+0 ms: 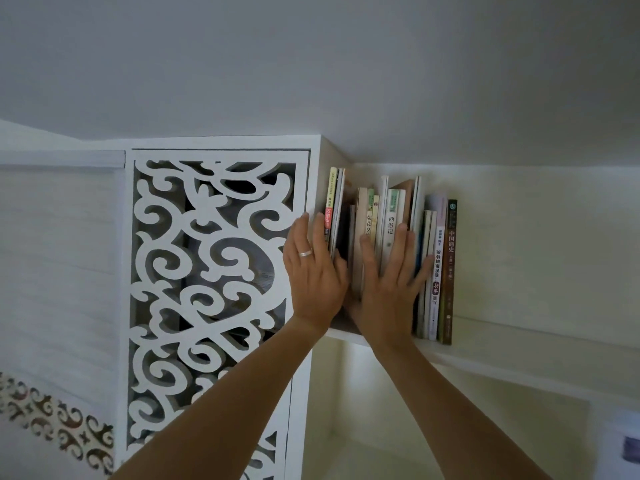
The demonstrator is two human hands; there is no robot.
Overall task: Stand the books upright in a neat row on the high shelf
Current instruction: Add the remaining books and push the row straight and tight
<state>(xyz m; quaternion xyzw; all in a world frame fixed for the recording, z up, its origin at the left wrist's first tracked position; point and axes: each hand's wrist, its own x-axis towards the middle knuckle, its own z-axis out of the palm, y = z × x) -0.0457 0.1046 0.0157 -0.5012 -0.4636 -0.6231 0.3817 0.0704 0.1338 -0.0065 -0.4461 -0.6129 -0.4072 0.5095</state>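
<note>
White high shelf (502,362), mounted just below the ceiling, its left end closed by a cabinet side with a white scrollwork panel (214,271).

Books (391,230): one row standing on the shelf, packed against the cabinet side, spines facing out. Heights uneven; most upright, a few in the middle leaning. A brown board or cover stands tilted behind the middle volumes.

Dark brown book (449,271): right end of the row, upright, gold lettering on the spine. Shelf to its right is bare.

Pink-and-white book (437,271): just left of the dark brown book, touching it, upright.

White-spined book (390,230): middle of the row, black characters on the spine, upright.

Yellow-and-red book (329,209): left end of the row, nearest the cabinet side, taller than its neighbours, leaning slightly right at the top.

Left hand (313,271): flat, fingers extended and together, silver ring (305,253) on one finger. Palm lies against the left end of the row beside the yellow-and-red book; not gripping anything.

Right hand (388,285): flat, fingers spread, pressed against the spines in the middle of the row, fingertips over the white-spined book and its neighbours; not closed around any volume.

Both forearms rise from the lower edge of view toward the shelf.
</note>
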